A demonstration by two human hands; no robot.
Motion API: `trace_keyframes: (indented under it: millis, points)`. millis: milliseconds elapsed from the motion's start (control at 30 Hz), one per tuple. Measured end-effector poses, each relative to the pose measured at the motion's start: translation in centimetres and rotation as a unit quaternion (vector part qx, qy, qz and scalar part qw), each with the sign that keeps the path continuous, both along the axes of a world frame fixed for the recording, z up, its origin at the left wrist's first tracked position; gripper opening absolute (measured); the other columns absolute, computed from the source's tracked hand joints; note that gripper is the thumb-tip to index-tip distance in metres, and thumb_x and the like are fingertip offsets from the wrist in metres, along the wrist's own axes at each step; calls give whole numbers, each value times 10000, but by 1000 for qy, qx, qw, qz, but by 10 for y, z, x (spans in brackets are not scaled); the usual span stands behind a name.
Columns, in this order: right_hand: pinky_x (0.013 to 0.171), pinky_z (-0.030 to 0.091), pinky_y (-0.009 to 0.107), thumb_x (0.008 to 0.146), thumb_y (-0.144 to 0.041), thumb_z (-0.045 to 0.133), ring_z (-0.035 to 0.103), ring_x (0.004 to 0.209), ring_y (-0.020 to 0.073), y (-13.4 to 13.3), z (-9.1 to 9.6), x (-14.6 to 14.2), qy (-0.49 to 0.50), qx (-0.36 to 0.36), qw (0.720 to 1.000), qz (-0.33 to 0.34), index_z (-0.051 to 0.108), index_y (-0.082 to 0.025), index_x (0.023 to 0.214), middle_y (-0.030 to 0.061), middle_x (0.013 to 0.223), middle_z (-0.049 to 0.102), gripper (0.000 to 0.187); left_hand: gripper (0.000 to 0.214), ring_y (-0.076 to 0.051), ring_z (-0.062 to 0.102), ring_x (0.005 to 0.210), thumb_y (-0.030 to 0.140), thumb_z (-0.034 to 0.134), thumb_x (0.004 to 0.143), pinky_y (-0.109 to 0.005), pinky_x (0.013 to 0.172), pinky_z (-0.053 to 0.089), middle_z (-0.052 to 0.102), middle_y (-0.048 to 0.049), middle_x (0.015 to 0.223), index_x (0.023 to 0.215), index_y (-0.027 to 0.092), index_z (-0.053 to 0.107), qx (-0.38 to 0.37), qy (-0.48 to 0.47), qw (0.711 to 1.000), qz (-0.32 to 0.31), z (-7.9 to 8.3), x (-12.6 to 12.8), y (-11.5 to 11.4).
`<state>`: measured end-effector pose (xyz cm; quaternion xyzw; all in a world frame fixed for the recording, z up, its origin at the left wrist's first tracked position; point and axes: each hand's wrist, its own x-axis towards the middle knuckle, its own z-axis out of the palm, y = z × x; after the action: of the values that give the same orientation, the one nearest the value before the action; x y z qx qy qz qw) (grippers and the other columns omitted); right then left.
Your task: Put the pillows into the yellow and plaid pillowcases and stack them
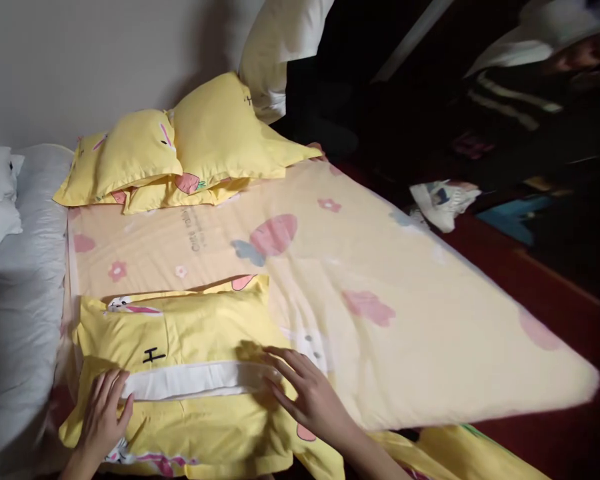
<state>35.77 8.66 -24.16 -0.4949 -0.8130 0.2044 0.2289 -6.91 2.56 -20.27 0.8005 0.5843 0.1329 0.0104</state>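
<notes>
In front of me a yellow pillowcase (215,330) with rabbit prints lies on the bed, its long slit spread. Through that gap shows the white pillow (190,381) inside. My left hand (103,410) rests at the left end of the slit, fingers stretched out over the yellow cloth. At the slit's right end is my right hand (305,390), fingers apart and close to the fabric; its shadow falls on the case. Neither hand grips anything that I can see.
More yellow pillows (220,133) are piled by the wall at the bed's far end. The peach sheet (420,353) covers the bed; a grey mattress-like pad (35,267) lies left. At right sits a person in dark clothes (520,120), with a white shoe (443,203). Yellow cloth (460,453) hangs below.
</notes>
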Motion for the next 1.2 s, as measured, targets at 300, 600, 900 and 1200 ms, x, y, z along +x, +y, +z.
trace_keyframes:
  millis: [300, 600, 900, 1200]
  points:
    - [581, 342, 289, 843, -57, 414, 460, 578, 163, 37, -25, -25, -30, 209, 975, -71, 573, -178, 851, 31, 642, 575, 200, 355, -206, 608, 867, 4, 452, 777, -321, 780, 504, 643, -71, 908, 1043, 173, 614, 85, 115, 990, 19, -11, -6, 53]
    - [648, 333, 312, 829, 4, 461, 490, 564, 160, 11, -54, -34, -163, 114, 980, -14, 570, -198, 726, 9, 628, 582, 251, 313, -194, 574, 747, -40, 474, 721, -323, 710, 476, 607, -16, 768, 806, 217, 630, -11, 120, 993, -8, -24, 6, 24]
    - [759, 380, 341, 852, -42, 430, 550, 739, 197, -3, -36, 4, -49, 158, 986, -34, 614, -195, 876, 58, 773, 639, 239, 269, -241, 598, 1065, -26, 442, 771, -411, 905, 506, 671, -84, 978, 676, 199, 554, 118, 11, 991, -68, 8, 4, 3]
    - [745, 458, 352, 824, -296, 562, 588, 751, 202, 22, -36, 17, 75, -335, 934, 102, 626, -201, 782, 50, 807, 657, 122, 247, -248, 335, 1459, 23, 485, 746, -431, 1174, 379, 487, -44, 1506, 794, 207, 642, -282, -101, 953, -51, 3, -1, 12]
